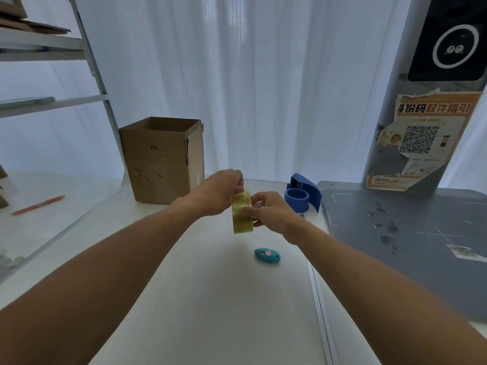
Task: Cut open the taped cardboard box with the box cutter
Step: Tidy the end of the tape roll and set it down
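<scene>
Both hands, left [220, 192] and right [271, 212], grip a yellowish tape roll [242, 211] above the teal box cutter [266, 255].

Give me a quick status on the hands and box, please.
Left grip and right grip both pinching tape roll. Box cutter untouched on table. Cardboard box behind, top open. Nothing blocking.

A blue tape dispenser [304, 194] stands beside a grey mat [411, 248].

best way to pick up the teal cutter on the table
Pinch the cutter across its narrow sides from above, probably with the right hand, which is nearer. It lies flat, long axis left to right, pink slider up.
</scene>
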The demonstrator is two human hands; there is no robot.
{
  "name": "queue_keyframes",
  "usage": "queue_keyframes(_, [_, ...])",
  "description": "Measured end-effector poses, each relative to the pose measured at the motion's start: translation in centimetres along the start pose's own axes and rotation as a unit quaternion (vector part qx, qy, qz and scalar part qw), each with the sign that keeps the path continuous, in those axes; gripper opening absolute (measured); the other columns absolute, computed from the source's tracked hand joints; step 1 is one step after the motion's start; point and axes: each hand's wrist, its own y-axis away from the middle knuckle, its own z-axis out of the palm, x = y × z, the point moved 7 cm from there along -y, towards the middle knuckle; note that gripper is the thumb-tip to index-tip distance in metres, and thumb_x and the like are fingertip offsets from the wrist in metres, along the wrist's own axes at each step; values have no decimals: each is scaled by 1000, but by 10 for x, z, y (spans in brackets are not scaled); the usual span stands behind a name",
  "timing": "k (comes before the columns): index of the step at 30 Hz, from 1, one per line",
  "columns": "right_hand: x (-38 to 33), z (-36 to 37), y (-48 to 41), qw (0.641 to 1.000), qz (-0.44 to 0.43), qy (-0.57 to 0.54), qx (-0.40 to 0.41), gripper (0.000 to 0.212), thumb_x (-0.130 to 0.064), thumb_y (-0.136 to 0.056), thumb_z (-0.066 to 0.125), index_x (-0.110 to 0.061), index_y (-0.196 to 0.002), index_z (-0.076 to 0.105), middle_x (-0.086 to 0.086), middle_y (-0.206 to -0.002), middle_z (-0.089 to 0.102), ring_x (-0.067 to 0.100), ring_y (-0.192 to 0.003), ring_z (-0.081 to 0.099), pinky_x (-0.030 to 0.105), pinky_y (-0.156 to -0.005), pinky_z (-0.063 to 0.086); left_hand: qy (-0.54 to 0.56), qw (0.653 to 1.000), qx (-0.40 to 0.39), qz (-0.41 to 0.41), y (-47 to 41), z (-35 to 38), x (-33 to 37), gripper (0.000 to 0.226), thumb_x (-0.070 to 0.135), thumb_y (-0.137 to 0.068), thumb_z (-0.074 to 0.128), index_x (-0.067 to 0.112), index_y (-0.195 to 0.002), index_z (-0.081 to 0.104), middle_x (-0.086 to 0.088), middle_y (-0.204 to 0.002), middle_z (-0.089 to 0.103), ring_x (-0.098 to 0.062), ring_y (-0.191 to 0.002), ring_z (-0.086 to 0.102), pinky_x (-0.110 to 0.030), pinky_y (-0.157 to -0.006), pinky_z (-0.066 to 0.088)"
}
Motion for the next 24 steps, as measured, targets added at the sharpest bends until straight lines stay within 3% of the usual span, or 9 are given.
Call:
queue_keyframes(3, [-1, 1, 1, 1000, 4, -10, -1, 35, -21, -94, 62, -5, -125, 56, 9, -113, 63, 21, -96, 65, 19, -70, 51, -9, 1000, 14, 1, 2, -2, -1, 8, 8, -95, 58, 12, -102, 60, -3, -97, 61, -17, -81, 57, -33, -79, 58])
queue_keyframes(6, [-3, 2, 2, 1000, 7, -6, -3, 33, -19, -94, 62, -4, -123, 58, 7, -109, 63, 21, -93, 64, 17, -66, 51, -3, 1000, 11, -5, 4, 0, -4, 9, 10, -95, 59, 11, -104, 60, 0, -96, 57, -17, -81, 58, -25, -74, 53])
queue_keyframes(20, [3, 3, -3, 999, 36, -3, -9, 35, -21, -95, 62, -4, -125, 59, 8, -111, 63, 23, -95, 66, 28, -81, 53, -2, 1000, -9, 5, 5, 0, -3, 6, 13, -96, 58, 16, -97, 54, 2, -93, 55, -18, -80, 59, -25, -69, 49])
queue_keyframes(24, [6, 7, -3, 999, 47, -13, -18, 37, -21, -95, 62, -3, -127, 58, 9, -111, 64, 22, -93, 65, 28, -80, 53, -3, 1000, -28, 3, 6, 5, -7, 5, 11, -97, 55, 16, -97, 54, -1, -96, 60, -18, -80, 58, -33, -74, 53])
